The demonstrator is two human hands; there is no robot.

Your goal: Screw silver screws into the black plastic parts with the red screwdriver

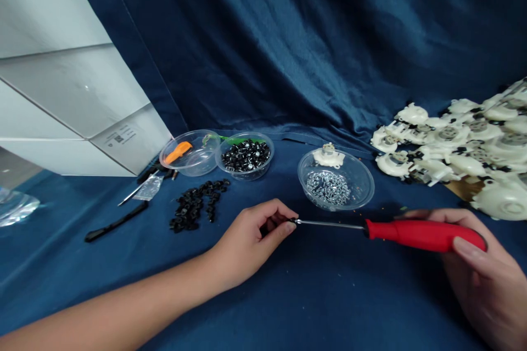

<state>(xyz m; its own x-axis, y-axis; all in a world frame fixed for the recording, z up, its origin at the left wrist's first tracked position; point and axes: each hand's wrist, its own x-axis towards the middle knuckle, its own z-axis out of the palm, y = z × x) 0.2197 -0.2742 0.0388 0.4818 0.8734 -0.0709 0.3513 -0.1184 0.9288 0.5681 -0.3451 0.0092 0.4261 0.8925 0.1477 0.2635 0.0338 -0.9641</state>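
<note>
My right hand (473, 258) is wrapped round the red handle of a screwdriver (424, 235), its shaft pointing left. At the shaft's tip, my left hand (259, 236) pinches a small black part (293, 220), mostly covered by the fingertips. A bit of bright metal shows where tip and part meet; whether it is a screw I cannot tell. Just beyond the shaft stands a clear bowl (362, 189) of small silver screws (328, 187), with a cream plastic piece (329, 156) at its far side. Loose black parts (193, 205) lie left of my left hand.
Behind them are a clear bowl of black parts (246, 154) and another holding an orange object (178, 152). Cream plastic assemblies (461, 137) are heaped at right. White boxes (82, 88) rise at left, near a black strip-like tool (117, 223). Blue cloth (313, 296) covers the table.
</note>
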